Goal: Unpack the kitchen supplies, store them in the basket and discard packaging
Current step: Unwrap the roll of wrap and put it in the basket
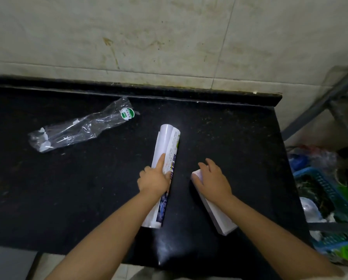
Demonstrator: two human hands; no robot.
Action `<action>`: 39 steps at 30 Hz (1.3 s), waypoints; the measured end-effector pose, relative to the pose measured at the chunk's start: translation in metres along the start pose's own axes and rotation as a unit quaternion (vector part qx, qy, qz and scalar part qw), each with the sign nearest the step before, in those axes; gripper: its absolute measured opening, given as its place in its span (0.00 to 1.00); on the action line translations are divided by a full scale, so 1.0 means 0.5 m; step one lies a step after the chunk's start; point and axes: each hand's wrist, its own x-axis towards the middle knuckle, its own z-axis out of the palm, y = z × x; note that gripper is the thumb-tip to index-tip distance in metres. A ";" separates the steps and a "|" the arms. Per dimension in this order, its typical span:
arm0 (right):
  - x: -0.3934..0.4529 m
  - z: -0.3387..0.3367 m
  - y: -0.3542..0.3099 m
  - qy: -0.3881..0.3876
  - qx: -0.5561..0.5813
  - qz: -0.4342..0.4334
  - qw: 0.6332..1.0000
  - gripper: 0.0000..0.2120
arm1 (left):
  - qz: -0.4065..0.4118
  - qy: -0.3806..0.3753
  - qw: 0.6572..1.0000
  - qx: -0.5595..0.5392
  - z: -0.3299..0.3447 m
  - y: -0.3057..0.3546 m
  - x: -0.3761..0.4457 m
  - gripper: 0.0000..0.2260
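A curled paper wrapper (167, 146), white with blue print, lies lengthwise on the black counter (68, 188). My left hand (154, 178) presses on its middle, index finger stretched along it. To the right lies a long white roll or box (214, 215). My right hand (213, 178) rests on its far end, fingers curled over it. A clear plastic bag (82, 128) with a green round sticker lies empty at the back left. A blue basket (335, 211) stands low at the right, beyond the counter's edge.
The tiled wall (169, 37) rises behind the counter's raised back lip. A grey metal frame (320, 106) leans at the right. Bags and green items sit around the basket. The counter's front edge runs just under my forearms.
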 end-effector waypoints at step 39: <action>-0.039 0.301 -0.827 -0.038 -0.122 -0.384 0.914 0.26 | -0.080 0.197 0.972 0.096 -0.266 -0.926 -0.205 0.22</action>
